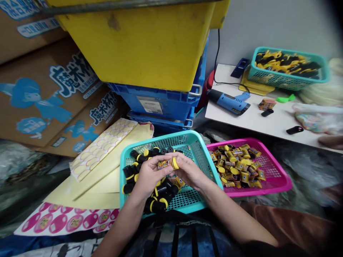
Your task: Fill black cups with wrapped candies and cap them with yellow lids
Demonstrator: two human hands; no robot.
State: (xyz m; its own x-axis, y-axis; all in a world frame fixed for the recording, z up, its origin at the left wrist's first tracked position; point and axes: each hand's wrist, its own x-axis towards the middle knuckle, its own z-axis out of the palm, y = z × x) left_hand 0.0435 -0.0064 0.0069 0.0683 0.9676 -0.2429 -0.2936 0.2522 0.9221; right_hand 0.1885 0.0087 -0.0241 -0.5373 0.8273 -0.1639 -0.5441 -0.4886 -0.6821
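Lap (184,237), dark and striped, bearing a teal basket (207,160) close against the body. Left hand (150,176) curled part-way shut, fingers around the labelled end of a small cylinder (168,164); right hand (189,172) also part-closed, fingertips on its yellow cap, a two-handed grip apparently suited to steadying so small a piece. Cylinder held just above the basket, over a loose heap of black cylinders with yellow bands (158,196), all within easy reach. Just beside the basket's right wall, a pink basket (278,185) of labelled cylinders (235,167), seemingly kept apart from the black ones. Left of the lap, sticker sheets: yellow (102,150) and pink-printed (64,221). On the table (268,121), near its left edge, a blue heat gun (227,101); near its far edge, a second teal basket (286,80) of banded cylinders. At the table's right edge, another person's hand (331,141).
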